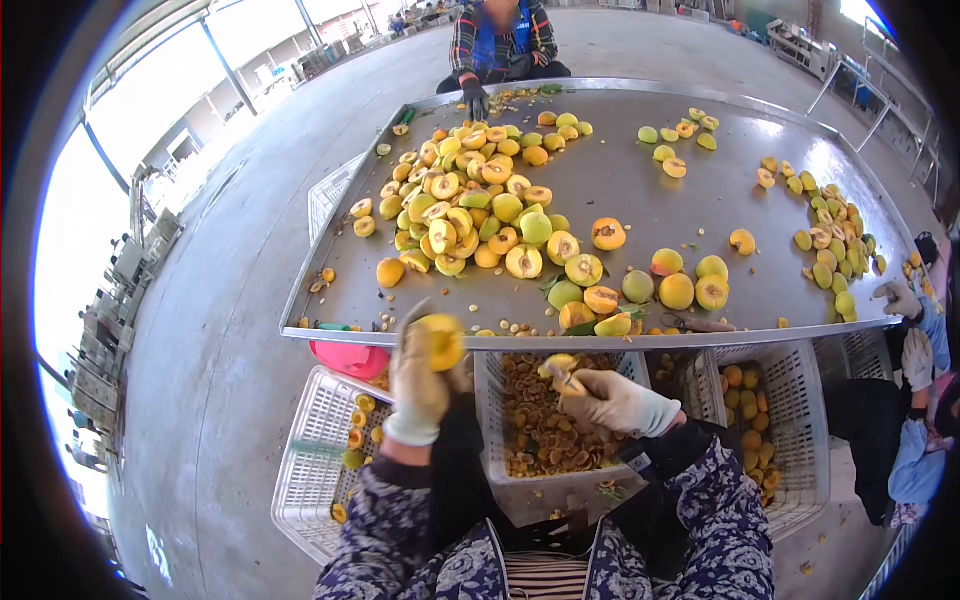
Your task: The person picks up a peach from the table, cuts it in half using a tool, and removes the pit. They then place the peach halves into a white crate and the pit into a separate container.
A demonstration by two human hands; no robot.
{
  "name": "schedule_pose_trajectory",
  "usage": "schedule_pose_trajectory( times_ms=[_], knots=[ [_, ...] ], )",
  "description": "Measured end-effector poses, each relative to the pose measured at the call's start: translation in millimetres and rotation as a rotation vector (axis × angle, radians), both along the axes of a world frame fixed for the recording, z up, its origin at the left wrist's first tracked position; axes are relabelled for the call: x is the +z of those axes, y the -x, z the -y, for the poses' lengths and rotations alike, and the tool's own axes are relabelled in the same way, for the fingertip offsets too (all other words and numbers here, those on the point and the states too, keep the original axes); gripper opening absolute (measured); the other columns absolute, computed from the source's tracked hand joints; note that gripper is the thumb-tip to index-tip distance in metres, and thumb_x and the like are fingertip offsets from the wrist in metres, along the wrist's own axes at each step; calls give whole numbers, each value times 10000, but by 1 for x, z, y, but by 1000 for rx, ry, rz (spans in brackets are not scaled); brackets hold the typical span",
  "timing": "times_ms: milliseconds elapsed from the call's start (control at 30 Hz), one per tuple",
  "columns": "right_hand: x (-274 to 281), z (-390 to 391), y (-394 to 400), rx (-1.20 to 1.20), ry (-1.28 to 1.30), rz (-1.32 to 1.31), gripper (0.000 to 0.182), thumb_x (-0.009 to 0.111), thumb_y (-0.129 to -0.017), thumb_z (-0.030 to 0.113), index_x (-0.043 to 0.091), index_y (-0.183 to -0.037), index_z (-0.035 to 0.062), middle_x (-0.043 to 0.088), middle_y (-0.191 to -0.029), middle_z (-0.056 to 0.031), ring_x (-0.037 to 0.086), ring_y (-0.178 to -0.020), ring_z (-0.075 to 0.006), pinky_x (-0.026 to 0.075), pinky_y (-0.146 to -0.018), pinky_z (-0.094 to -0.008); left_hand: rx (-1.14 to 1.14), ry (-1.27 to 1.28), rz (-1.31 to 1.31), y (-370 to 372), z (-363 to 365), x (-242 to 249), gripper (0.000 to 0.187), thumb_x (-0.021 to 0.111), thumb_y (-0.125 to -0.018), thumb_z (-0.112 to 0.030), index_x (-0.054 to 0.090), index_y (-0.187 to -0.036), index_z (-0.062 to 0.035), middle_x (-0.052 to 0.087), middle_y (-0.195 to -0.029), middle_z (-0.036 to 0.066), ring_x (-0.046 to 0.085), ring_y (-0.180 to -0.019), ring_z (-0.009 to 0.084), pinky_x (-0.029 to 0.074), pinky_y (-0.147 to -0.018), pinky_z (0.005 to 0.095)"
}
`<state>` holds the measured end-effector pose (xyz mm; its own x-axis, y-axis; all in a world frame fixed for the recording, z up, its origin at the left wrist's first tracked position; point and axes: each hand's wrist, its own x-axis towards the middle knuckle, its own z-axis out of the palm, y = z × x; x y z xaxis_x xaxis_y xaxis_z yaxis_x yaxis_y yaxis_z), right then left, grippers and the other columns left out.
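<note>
My left hand, in a white work glove, is raised at the table's near edge. Its fingers are closed round a yellow peach half, slightly blurred. My right hand, also gloved, grips a small metal tool, mostly hidden by the fingers. A yellow fruit piece shows at the tool's tip. Both hands are over a white crate of brownish-yellow scraps. In front, a large heap of cut peaches lies on the metal table.
A white crate with several halves stands left, by a pink container. Another crate on the right holds peaches. A second peach pile lies at the table's right. A person sits opposite; another person's gloved hand is at right.
</note>
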<state>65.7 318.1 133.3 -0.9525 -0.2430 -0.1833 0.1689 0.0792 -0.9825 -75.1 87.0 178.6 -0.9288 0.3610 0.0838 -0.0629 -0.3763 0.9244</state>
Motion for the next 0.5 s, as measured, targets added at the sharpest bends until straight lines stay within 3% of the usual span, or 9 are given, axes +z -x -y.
schedule_pose_trajectory(
  times_ms=[67,100,133,167,233,300,333,367,500],
  knots=[
    [-32,-5,-3,18,-748,-165,290,603,-914,299,572,-951,12,665,-803,-182,654,-684,-271,513,-661,-418,55,146,-51,13,74,-10,343,467,-1009,-264,472,-1296,-75,604,-936,108,590,-595,156,491,-444,260],
    [-47,-8,-5,74,-1153,-126,254,596,-905,270,582,-946,19,675,-835,-188,670,-726,-315,515,-680,-439,64,317,-40,23,110,-22,325,525,-973,-195,507,-1274,-71,599,-1003,108,634,-810,180,548,-626,268],
    [-52,-9,-8,64,-1115,-113,226,585,-883,249,579,-974,42,673,-892,-191,651,-798,-383,513,-701,-465,75,888,-332,46,149,-53,355,596,-897,-145,542,-1235,-51,593,-1096,133,608,-1007,253,523,-834,316],
    [-45,-5,-10,45,-1098,-112,226,585,-883,249,579,-974,42,673,-892,-191,651,-798,-383,513,-701,-465,-19,1562,-554,51,165,-48,392,646,-822,-139,575,-1193,-32,574,-1182,168,578,-1064,307,475,-920,352],
    [-14,0,-13,-159,-836,-236,238,577,-890,267,561,-984,49,661,-854,-184,641,-804,-392,509,-707,-470,105,1326,-702,54,129,-44,432,685,-797,-191,585,-1183,-25,583,-1166,198,589,-1042,322,485,-887,360],
    [-10,4,-7,-203,-824,-284,256,586,-886,270,542,-983,38,645,-828,-198,629,-824,-403,504,-711,-469,-42,1118,-710,72,53,-35,453,687,-800,-208,579,-1195,-13,613,-1106,200,621,-986,300,498,-835,353],
    [-12,7,-4,-248,-787,-293,259,591,-884,273,540,-980,39,644,-827,-196,628,-824,-401,505,-709,-464,-155,1021,-420,73,8,-23,444,681,-811,-215,578,-1180,8,636,-1033,186,643,-911,280,504,-789,351],
    [-12,7,1,-302,-753,-308,262,597,-881,276,539,-977,39,643,-826,-194,628,-823,-399,506,-708,-460,-197,970,-494,99,-26,-47,469,671,-828,-209,542,-1210,32,644,-1033,163,642,-861,245,509,-755,330],
    [-7,1,6,-322,-638,-314,250,639,-857,258,571,-1002,66,650,-845,-182,635,-815,-384,513,-694,-444,0,812,-155,147,-157,-92,579,741,-775,-164,481,-1255,29,638,-1097,165,639,-931,229,511,-806,311]
  ],
)
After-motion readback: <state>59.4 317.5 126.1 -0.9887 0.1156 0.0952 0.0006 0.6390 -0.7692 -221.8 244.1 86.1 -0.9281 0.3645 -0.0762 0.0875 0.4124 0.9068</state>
